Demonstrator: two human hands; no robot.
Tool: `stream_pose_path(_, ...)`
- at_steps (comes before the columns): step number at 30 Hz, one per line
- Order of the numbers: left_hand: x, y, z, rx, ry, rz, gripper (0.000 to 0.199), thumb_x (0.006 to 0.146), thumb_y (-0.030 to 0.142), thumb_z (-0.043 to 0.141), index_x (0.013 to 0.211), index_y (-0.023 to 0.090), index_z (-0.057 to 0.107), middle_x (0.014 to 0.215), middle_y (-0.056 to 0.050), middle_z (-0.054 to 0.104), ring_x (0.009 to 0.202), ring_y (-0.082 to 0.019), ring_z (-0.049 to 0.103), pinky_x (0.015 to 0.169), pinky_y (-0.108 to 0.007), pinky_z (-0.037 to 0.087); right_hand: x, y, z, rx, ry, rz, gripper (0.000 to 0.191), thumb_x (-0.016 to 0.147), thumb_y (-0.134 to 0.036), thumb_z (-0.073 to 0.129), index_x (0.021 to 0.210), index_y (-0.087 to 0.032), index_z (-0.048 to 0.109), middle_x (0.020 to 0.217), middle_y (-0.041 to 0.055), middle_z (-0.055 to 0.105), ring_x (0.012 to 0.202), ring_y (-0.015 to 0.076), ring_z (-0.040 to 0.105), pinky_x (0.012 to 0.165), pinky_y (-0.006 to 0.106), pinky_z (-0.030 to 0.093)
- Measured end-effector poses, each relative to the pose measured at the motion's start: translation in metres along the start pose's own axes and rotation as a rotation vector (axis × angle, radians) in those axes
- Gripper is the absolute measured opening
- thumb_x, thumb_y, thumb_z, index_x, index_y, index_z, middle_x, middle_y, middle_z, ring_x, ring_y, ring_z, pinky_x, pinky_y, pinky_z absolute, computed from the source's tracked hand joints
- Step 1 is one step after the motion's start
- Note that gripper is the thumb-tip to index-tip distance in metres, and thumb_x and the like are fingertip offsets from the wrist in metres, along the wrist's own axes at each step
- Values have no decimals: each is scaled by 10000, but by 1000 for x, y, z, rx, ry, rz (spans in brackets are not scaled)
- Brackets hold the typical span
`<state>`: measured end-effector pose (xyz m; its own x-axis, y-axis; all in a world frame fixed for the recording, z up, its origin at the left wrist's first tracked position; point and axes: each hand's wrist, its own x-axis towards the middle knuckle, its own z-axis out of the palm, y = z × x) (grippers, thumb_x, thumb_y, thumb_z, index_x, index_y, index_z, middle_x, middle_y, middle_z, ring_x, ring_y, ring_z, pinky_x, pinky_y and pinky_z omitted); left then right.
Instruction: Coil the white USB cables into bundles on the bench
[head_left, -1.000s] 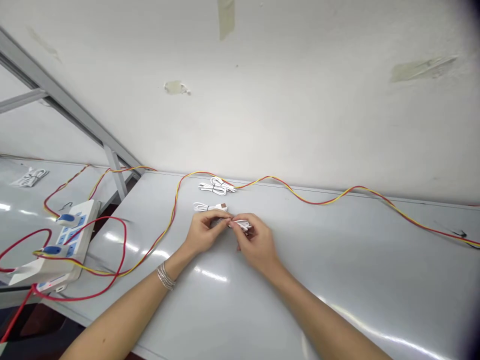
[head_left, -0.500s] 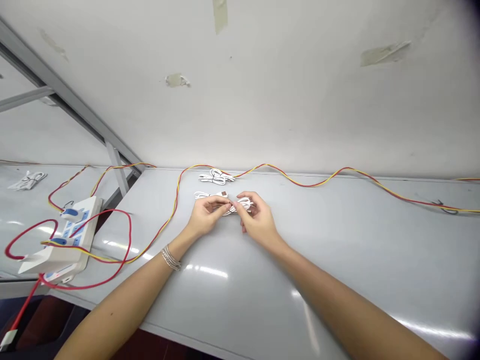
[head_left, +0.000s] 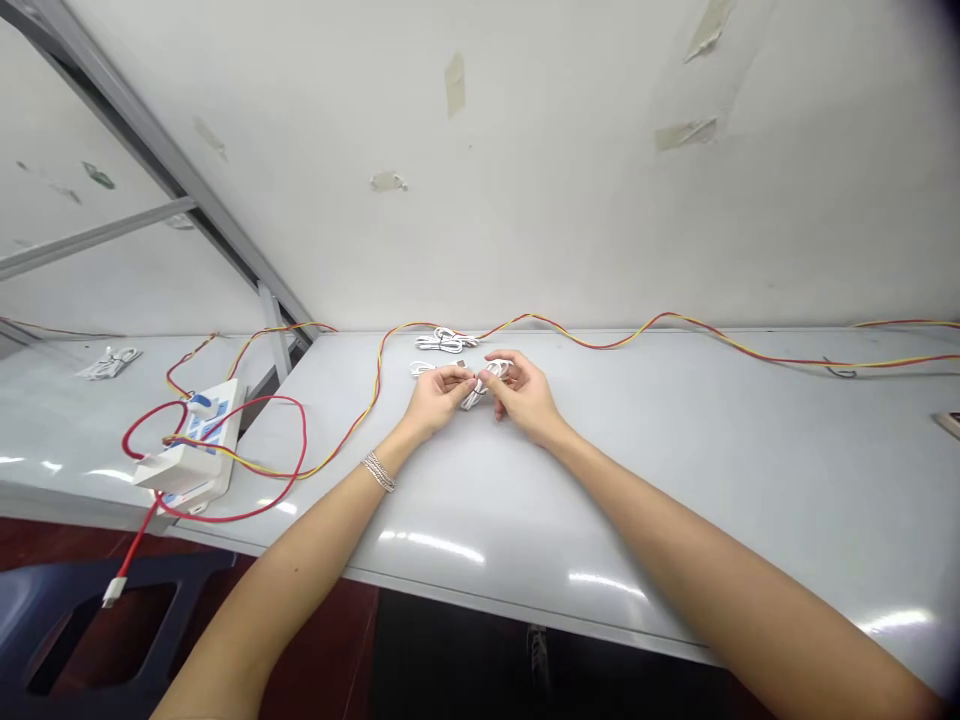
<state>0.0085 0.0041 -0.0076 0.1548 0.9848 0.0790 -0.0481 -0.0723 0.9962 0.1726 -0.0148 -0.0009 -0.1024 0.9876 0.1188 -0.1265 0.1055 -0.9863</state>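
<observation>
My right hand [head_left: 527,398] is closed around a coiled white cable [head_left: 475,398] bundled just above the table. A thin black twist tie [head_left: 480,391] shows around the coil's middle. Thumb and index finger of my left hand [head_left: 437,402] pinch together at the tie, meeting the tips of my right fingers. Partly hidden behind my left hand lies a second white cable bundle [head_left: 421,368], with a USB plug [head_left: 461,364] near it. Farther back rests a third tied white cable bundle [head_left: 448,342].
A white power strip [head_left: 225,440] with plugs and a looping red cable [head_left: 304,440] sits at left. Twisted red-yellow wire [head_left: 600,346] runs along the back of the grey table [head_left: 675,450]. Another white bundle [head_left: 110,363] lies far left; a blue stool [head_left: 97,590] stands below.
The camera view has shifted, bringing more of the table's front edge and the floor into sight. Both hands stay together at the cable, with the coil now slightly more tilted.
</observation>
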Motion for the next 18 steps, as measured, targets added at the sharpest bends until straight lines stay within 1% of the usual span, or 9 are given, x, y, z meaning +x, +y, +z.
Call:
stream_pose_path(2,1,-1,0,-29,45,25,431,546,438,895,766,128,692,786,-59,709,734,-161,642,745,-299,509,0,0,0,17,-59,21,538,651,-499,815,1042,-220,573,728,-53,577,449,88,500,384,243,449)
stream_pose_path(5,2,-1,1,-27,74,79,394,577,415,874,774,131,685,786,-53,701,743,-161,640,755,-299,504,0,2,0,-12,-135,16,487,622,-482,836,929,-198,587,768,-30,608,508,92,538,421,238,487)
stream_pose_path(7,2,-2,2,15,77,116,335,626,387,842,781,134,686,795,-54,700,750,-163,641,757,-301,502,0,5,0,-24,-129,-4,443,643,-478,821,897,-193,594,780,-22,622,509,90,555,432,237,498)
stream_pose_path(9,0,-1,2,81,86,147,264,681,351,802,785,135,690,806,-62,703,753,-168,644,758,-303,502,0,8,0,-25,-94,-13,412,667,-474,801,889,-188,604,786,-14,634,491,88,563,431,238,503)
stream_pose_path(11,0,-1,2,172,111,189,195,728,308,763,780,134,693,821,-72,709,770,-172,648,773,-305,501,0,10,0,-12,-69,-6,395,679,-468,788,892,-180,621,788,-1,651,474,91,572,438,250,518)
stream_pose_path(13,-1,-1,2,284,144,242,146,759,276,734,780,135,701,838,-77,715,792,-173,648,795,-303,497,0,12,1,13,-63,16,397,667,-447,795,914,-178,640,816,16,677,504,112,613,477,273,553)
stream_pose_path(16,0,-2,-1,420,193,293,127,800,266,695,803,140,714,837,-72,719,761,-164,630,763,-294,489,1,13,1,58,-66,35,410,648,-400,802,980,-190,682,916,44,721,654,163,691,588,316,605)
stream_pose_path(18,0,-2,-2,469,241,317,121,810,264,684,813,146,710,840,-69,715,744,-162,621,735,-292,490,2,13,-1,87,-94,22,388,655,-383,788,995,-208,721,1044,61,732,803,201,708,658,343,620)
